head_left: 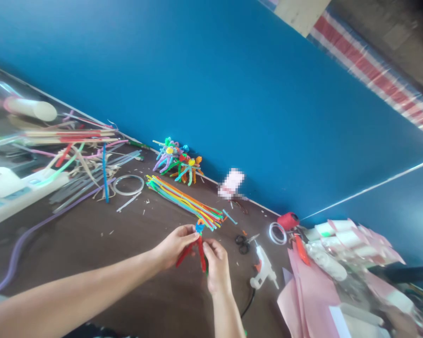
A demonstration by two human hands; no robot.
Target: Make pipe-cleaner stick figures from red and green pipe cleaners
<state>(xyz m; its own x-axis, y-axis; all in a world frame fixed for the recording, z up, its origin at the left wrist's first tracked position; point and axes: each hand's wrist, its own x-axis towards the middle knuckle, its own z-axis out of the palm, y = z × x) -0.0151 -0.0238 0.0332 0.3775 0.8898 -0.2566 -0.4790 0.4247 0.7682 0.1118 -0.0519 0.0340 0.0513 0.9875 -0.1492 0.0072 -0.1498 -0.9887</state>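
My left hand (174, 245) and my right hand (216, 265) are both pinched on a small pipe-cleaner figure (197, 244) with red legs and a blue and orange loop at its top. I hold it just above the dark brown table (127, 263). Just beyond the figure lies a bundle of coloured pipe cleaners (183, 199). Further back, against the blue wall, stand several finished pipe-cleaner figures (178, 162).
A white glue gun (264, 270) and black scissors (243, 243) lie right of my hands. Tape rings (129, 184), a red spool (288, 220) and pink paper (310, 291) lie about. A heap of sticks and strips (74, 145) fills the left.
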